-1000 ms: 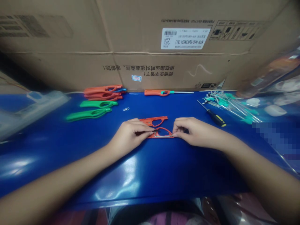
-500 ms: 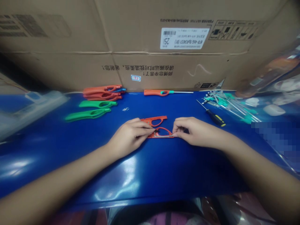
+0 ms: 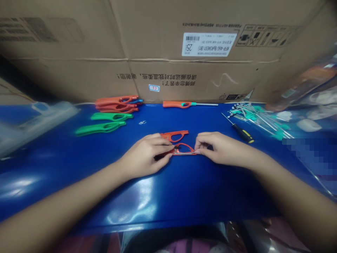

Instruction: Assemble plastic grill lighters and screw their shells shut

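An orange lighter-handle shell lies on the blue table between my hands, with metal parts showing inside its loop. My left hand pinches its left end, fingers closed over it. My right hand pinches its right end with thumb and forefinger. A second orange shell half lies just behind, untouched.
Orange shells and green shells lie at the back left. A finished orange lighter with metal tube rests against the cardboard box. A black-and-yellow screwdriver and several metal tubes with teal parts lie at right. Plastic bags sit at both edges.
My left hand has shifted slightly toward me and its fingers have curled more over the shell's left end. My right hand has stayed put.
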A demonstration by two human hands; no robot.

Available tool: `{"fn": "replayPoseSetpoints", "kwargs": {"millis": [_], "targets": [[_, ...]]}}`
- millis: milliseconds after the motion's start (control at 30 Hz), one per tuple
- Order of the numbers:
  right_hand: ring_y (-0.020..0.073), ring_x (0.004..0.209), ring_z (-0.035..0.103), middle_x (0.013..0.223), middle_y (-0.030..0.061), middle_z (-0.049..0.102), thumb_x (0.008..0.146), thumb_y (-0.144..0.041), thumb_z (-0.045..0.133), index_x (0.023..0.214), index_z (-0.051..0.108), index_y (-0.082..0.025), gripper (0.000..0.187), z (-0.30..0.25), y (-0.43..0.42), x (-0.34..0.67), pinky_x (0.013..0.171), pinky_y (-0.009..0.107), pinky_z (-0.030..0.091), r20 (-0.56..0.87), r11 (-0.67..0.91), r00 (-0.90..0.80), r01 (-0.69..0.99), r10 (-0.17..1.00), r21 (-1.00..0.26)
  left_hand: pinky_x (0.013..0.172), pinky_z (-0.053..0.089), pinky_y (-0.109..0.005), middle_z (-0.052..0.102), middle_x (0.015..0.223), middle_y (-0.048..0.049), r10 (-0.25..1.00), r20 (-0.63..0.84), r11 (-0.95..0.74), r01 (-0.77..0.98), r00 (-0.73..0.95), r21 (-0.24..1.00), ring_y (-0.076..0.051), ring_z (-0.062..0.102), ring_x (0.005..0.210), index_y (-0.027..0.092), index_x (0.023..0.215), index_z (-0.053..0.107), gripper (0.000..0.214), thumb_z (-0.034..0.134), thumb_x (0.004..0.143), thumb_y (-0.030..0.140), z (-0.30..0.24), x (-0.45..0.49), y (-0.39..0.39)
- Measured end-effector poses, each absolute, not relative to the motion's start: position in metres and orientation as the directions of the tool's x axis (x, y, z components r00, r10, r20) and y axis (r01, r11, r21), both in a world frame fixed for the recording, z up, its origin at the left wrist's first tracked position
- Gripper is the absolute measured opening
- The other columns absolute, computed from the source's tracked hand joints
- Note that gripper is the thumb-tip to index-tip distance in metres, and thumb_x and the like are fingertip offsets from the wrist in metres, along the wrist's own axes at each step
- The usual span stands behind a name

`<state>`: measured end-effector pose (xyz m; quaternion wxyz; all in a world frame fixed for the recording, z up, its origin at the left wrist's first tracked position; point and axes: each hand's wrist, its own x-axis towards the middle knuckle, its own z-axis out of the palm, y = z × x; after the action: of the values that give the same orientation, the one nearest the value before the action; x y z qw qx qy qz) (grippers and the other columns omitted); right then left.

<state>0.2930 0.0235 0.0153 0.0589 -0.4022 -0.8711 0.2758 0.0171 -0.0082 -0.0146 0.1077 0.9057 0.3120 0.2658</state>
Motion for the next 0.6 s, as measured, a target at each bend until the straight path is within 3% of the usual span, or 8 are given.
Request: {"fn": "replayPoseSetpoints", "kwargs": {"millis": [300,467,600], "targets": [[0.0155,0.075,0.058,0.085,0.0029,0.067,0.092,-0.02,0.059,0.084,0.064,-0.019,0.011,0.017,0.023,0.294,0.067,0.027,0.041,-0.113,0.526,-0.665,0.672,0.738,-0.521,0.086,0.051,-0.041,0.072,0.124,-0.0055,0.61,0.273,-0.791,0.592,0.744,0.152,-0.025,0.062,0.105,0.022,0.122,0.072,0.028,0.055,0.101,0.029,-0.004,0.01,-0.009],[0.0156,0.077,0.057,0.086,0.0025,0.067,0.093,-0.02,0.058,0.084,0.065,-0.019,0.011,0.017,0.023,0.295,0.068,0.027,0.041,-0.098,0.551,-0.681,0.661,0.726,-0.51,0.081,0.049,-0.039,0.068,0.128,-0.0057,0.645,0.187,-0.764,0.635,0.741,0.119,-0.024,0.06,0.102,0.027,0.127,0.069,0.03,0.052,0.102,0.031,0.002,0.012,-0.012],[0.0158,0.078,0.058,0.087,0.0022,0.066,0.093,-0.022,0.06,0.086,0.064,-0.02,0.009,0.017,0.024,0.298,0.069,0.028,0.043,-0.083,0.576,-0.698,0.646,0.711,-0.5,0.084,0.049,-0.038,0.07,0.12,-0.0058,0.659,0.192,-0.752,0.636,0.727,0.171,-0.023,0.061,0.101,0.025,0.125,0.068,0.029,0.05,0.103,0.029,0.0,0.01,-0.012]]}}
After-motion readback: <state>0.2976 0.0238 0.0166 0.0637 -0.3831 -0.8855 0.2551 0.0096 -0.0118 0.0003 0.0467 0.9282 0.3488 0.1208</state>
